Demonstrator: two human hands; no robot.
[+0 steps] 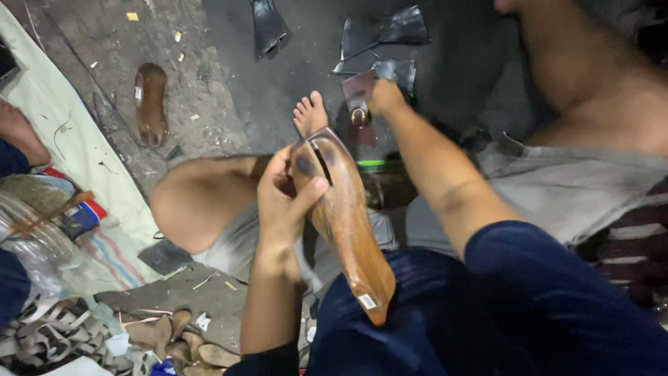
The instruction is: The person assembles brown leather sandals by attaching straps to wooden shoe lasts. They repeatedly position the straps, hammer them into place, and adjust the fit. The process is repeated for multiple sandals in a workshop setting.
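My left hand (284, 202) grips a brown wooden shoe last (344, 223) near its toe, thumb over the top. The last rests on my lap, its heel end toward me with a small white sticker. A dark strip lies along its top. My right hand (384, 97) reaches forward and holds a dark leather piece (358, 94) above the floor. Beyond it lie more dark leather pieces (390, 35). My bare foot (310, 115) shows past the last.
A second wooden last (151, 101) lies on the dusty floor at upper left. A pale cloth (76, 160) with a red-blue can (82, 217) is at left. Straps and scraps (62, 334) pile at lower left. Another person's leg (598, 76) is at upper right.
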